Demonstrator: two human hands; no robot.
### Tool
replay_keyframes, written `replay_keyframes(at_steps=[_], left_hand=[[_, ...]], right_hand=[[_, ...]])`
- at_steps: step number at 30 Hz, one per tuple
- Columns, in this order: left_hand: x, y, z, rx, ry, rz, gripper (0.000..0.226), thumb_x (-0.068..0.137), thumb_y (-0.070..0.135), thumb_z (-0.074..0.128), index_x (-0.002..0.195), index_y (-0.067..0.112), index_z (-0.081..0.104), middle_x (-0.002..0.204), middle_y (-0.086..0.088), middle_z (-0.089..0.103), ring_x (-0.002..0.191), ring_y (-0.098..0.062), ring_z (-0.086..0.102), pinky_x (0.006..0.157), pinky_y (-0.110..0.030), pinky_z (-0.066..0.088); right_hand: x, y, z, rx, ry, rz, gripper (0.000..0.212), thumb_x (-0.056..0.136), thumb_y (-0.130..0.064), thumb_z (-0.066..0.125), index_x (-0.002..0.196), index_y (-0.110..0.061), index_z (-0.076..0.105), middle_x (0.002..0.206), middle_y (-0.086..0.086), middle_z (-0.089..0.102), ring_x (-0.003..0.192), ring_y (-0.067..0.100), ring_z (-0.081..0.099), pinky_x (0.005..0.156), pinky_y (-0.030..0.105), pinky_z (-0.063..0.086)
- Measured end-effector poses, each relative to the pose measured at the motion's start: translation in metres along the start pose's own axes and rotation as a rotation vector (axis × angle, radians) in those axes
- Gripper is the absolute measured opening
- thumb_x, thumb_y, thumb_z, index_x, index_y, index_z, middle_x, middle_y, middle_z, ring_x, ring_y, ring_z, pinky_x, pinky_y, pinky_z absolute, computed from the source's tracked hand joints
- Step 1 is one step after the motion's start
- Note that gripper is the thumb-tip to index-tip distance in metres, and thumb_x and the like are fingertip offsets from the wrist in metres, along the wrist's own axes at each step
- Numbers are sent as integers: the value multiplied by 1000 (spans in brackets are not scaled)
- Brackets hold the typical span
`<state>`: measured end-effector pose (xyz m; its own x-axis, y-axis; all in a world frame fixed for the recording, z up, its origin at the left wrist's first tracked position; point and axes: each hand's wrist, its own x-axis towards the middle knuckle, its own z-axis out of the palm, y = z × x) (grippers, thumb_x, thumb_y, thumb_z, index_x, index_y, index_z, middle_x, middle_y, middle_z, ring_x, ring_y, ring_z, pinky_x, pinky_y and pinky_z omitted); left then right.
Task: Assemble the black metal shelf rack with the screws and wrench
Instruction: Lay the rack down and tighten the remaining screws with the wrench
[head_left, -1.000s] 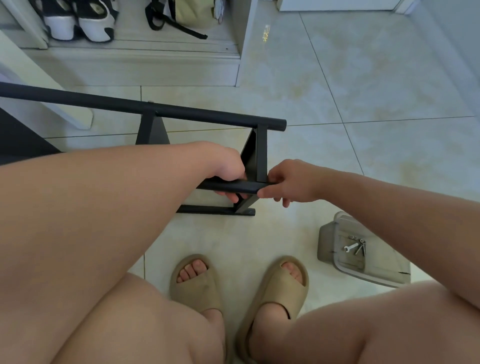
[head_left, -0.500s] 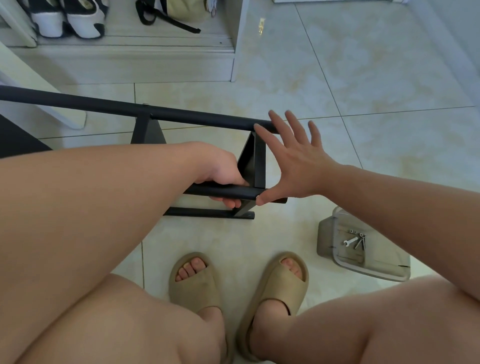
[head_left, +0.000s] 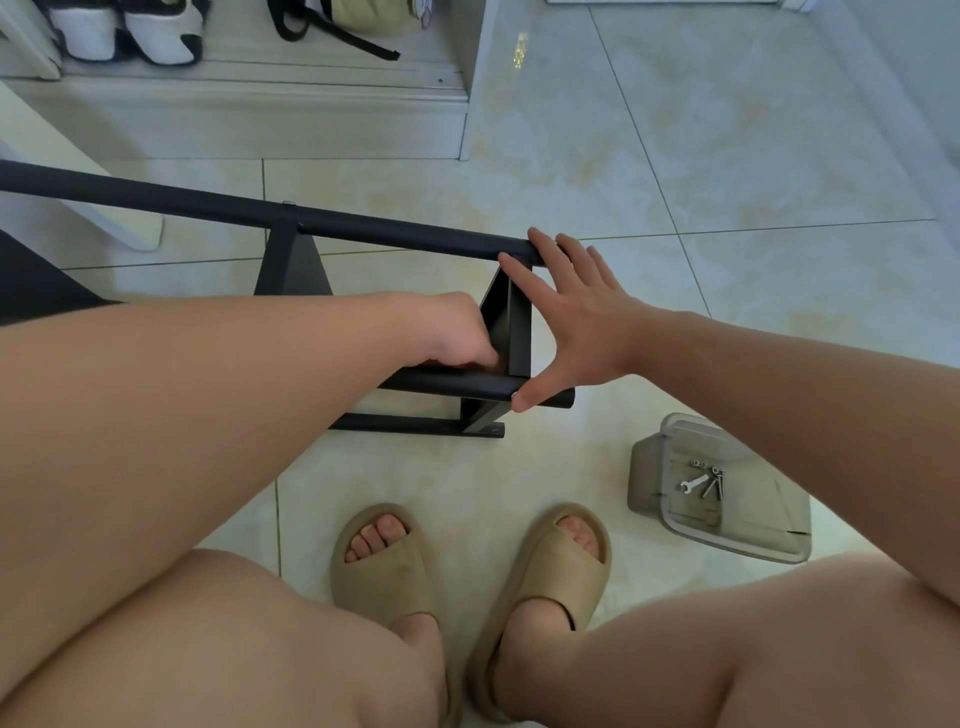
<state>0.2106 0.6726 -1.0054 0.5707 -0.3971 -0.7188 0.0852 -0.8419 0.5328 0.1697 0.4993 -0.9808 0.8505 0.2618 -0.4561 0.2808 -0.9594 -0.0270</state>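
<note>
right hand (head_left: 582, 332) released its pinch, now spread, fingertips (head_left: 537, 236) on upper tube (head_left: 389, 232), thumb on lower tube (head_left: 467, 385)

Both bare forearms reach forward from the lower corners and meet near the middle. The left hand (head_left: 454, 332) is knuckles-up and curls round the lower bar (head_left: 467, 385) of the black metal shelf rack (head_left: 291, 270) — a closed grip. The right hand (head_left: 582, 322) is spread flat, fingers (head_left: 525, 283) straight and fanned, their tips on the upper bar (head_left: 363, 227) — the thumb tip presses on the lower bar's end.
</note>
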Motion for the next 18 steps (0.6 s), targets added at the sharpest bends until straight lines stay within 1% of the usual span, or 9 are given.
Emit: replay_keyframes(at_steps=[1, 2, 4, 5, 8, 10, 14, 18], left_hand=[[1, 1, 1, -44, 0, 15, 28, 82, 29, 75, 104, 11, 76, 106, -17, 73, 83, -29, 64, 97, -45, 51], [2, 2, 2, -79, -6, 26, 29, 81, 27, 76, 105, 11, 76, 105, -16, 74, 85, -31, 68, 99, -46, 52], [6, 1, 5, -105, -15, 35, 28, 81, 23, 75, 107, 11, 75, 107, -13, 75, 98, -33, 70, 100, -47, 52], [8, 0, 6, -114, -13, 39, 26, 82, 19, 72, 106, 9, 75, 108, -13, 74, 99, -33, 70, 99, -47, 53], [12, -1, 7, -142, 3, 32, 21, 83, 8, 67, 102, 3, 74, 104, -21, 73, 83, -31, 67, 97, -47, 54], [13, -1, 6, -176, -16, 26, 23, 83, 6, 67, 104, 1, 73, 103, -23, 72, 83, -30, 67, 98, -49, 53], [13, 0, 6, -204, -55, 12, 27, 83, 6, 66, 109, 1, 71, 108, -21, 72, 93, -34, 70, 101, -48, 52], [17, -1, 5, -328, -151, -45, 30, 89, 3, 63, 120, 1, 67, 118, -12, 72, 112, -28, 68, 106, -43, 49]], right_hand=[[0, 0, 0, 6, -1, 3, 149, 47, -98, 57, 158, -31, -16, 165, 10, -25, 152, 39, -18, 122, 54, -8], [0, -1, 0, 8, -3, 6, 149, 47, -98, 58, 159, -31, -16, 165, 10, -25, 151, 38, -18, 122, 54, -8], [0, -2, -1, 9, -8, 12, 150, 46, -98, 56, 158, -31, -16, 165, 9, -25, 151, 38, -18, 123, 54, -7], [0, -2, -1, 10, -12, 15, 150, 44, -99, 55, 158, -31, -16, 164, 9, -25, 152, 38, -18, 123, 54, -8], [0, -2, -1, 15, -25, 28, 152, 41, -100, 53, 158, -32, -18, 164, 7, -26, 151, 37, -20, 123, 55, -8], [0, -1, -1, 22, -30, 31, 152, 43, -99, 55, 158, -33, -18, 164, 6, -27, 151, 36, -21, 123, 56, -8], [0, -1, -1, 32, -31, 30, 152, 42, -99, 56, 157, -33, -19, 164, 6, -28, 151, 35, -22, 123, 56, -8], [0, -1, -1, 27, -23, 30, 151, 45, -98, 59, 158, -33, -18, 164, 7, -27, 152, 36, -21, 123, 57, -7]])
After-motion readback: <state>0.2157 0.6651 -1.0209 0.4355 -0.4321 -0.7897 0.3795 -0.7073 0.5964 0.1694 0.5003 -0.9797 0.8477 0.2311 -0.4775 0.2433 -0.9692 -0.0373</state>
